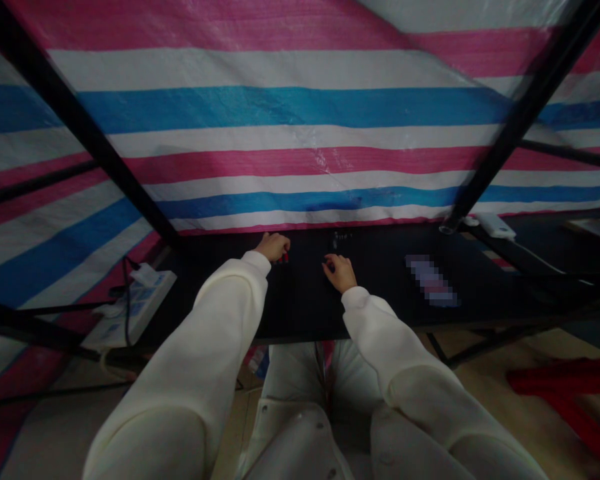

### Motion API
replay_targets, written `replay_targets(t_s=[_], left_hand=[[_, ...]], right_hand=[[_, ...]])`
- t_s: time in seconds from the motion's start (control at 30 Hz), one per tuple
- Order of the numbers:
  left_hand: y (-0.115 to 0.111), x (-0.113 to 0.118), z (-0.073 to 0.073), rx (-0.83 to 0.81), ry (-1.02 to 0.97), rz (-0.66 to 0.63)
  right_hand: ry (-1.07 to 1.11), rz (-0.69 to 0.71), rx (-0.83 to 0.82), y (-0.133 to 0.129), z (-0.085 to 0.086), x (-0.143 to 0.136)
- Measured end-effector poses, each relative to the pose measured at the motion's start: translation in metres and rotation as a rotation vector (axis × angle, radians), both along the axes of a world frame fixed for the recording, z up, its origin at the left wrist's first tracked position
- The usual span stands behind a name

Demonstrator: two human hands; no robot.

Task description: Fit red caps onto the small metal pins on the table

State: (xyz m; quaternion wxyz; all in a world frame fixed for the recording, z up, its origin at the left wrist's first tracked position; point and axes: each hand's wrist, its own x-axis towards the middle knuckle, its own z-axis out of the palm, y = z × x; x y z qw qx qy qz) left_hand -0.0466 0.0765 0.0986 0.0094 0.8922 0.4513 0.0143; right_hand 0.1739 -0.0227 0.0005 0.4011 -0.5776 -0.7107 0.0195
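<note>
power strip point(156, 295) and pixelated object point(433, 281) flank left fingers point(281, 245) curled at red bits point(287, 257) and right fingers point(341, 261) half-curled, grips unclear.

Table point(305, 317): black top. Left end: white power strip point(155, 299), plugs fitted. Small red pieces point(287, 257) at the left hand point(274, 247). Right of centre: flat object point(431, 281), pixelated, not identifiable. Far side: small pale marks point(337, 237), indistinct.

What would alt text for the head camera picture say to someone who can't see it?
A person's left hand is at a small red item on a black table, the right hand curled nearby; whether it holds anything is unclear. A white power strip sits left, a pixelated object right, and striped sheeting hangs behind.
</note>
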Motion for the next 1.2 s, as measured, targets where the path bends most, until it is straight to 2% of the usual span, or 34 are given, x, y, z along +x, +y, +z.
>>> replay_targets(t_s=[1.2], left_hand=[[0.0024,-0.0041,-0.0018,0.026,0.042,-0.032]], right_hand=[[-0.002,-0.010,0.015,0.0018,-0.0019,0.0007]])
